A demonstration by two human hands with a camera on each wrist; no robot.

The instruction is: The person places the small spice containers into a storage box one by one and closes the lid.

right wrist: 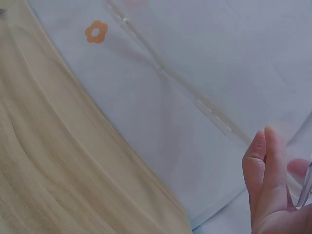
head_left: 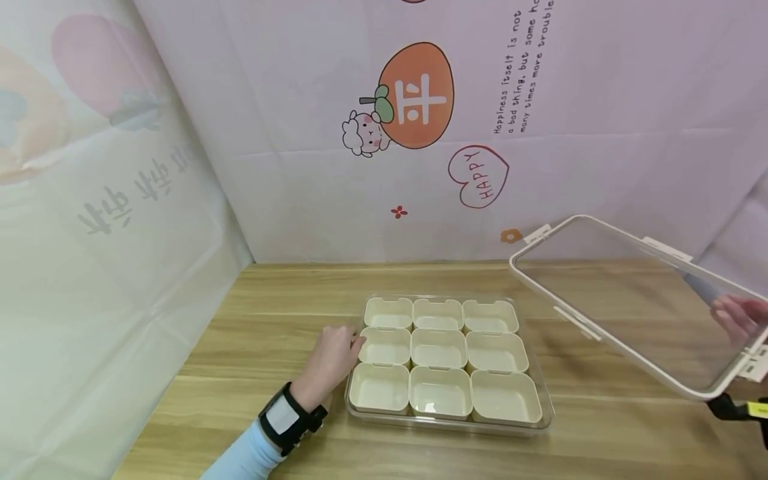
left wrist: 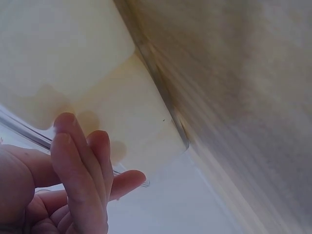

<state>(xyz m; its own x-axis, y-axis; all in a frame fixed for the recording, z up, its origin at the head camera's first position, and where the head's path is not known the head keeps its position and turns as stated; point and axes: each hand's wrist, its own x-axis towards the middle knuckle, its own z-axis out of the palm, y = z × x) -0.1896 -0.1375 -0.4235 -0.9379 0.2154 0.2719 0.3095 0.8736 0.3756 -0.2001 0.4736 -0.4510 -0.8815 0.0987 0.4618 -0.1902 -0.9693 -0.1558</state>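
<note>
A clear plastic box (head_left: 516, 430) holds several cream square cups (head_left: 384, 383) in rows and stands on the table. My left hand (head_left: 331, 357) is at the box's left side, its thumb by the rim. In the left wrist view, the bent fingers (left wrist: 80, 170) of that hand meet the box wall, which mirrors their tips. On the right, my right hand (head_left: 738, 319) grips the near right end of a transparent lid (head_left: 624, 300) with a white frame and clips. The lid is tilted in the air, apart from the box; part of this hand shows through it.
The wood-grain table (head_left: 252, 313) runs back to a white printed cloth (head_left: 312, 200), which also hangs along the left side. A black strap (head_left: 729, 407) with a yellow label shows below the lid at the right edge.
</note>
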